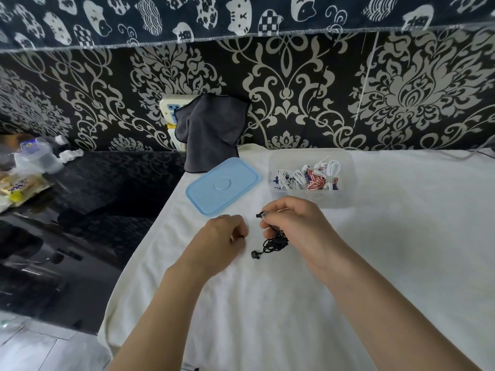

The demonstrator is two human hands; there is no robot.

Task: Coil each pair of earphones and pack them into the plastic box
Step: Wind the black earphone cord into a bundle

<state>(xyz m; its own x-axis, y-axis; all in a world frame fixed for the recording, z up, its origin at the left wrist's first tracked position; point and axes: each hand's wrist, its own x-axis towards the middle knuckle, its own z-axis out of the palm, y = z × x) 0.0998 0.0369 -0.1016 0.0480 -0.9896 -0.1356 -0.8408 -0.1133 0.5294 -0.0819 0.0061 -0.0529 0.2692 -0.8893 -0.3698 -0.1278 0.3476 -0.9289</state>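
Observation:
My right hand (292, 226) grips a bundle of black earphones (273, 243) just above the white cloth; one earbud dangles at the lower left and the plug end sticks out by my thumb. To its left hovers my left hand (222, 236), fingers curled, with nothing that I can see in it. Behind my hands stands the clear plastic box (345, 167), holding several coiled earphones (308, 178) in white, red-and-white and blue. The box's light blue lid (222, 186) lies flat to its left.
The white cloth (375, 263) covers the table, whose left edge drops to a dark glossy surface with bottles and snack packets (26, 170). A dark grey cloth (211, 129) hangs over a power strip at the patterned back wall.

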